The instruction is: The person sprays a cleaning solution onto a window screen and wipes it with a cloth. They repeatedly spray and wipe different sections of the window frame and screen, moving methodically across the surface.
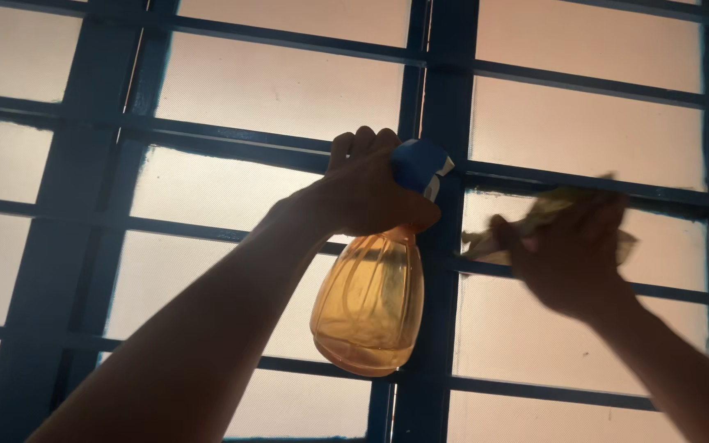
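My left hand (367, 184) is raised and closed around the neck of an orange see-through spray bottle (371, 303) with a blue trigger head (420, 164). The bottle hangs below my fist in front of a dark blue window upright. My right hand (568, 254), blurred by motion, presses a pale cloth (535, 217) flat against a frosted glass pane (584, 148) and its blue crossbar, to the right of the bottle.
A large window with a dark blue frame (445, 90) and horizontal bars (231, 135) fills the view. Frosted panes (281, 82) glow with light from behind. A thicker upright (67, 205) stands at the left.
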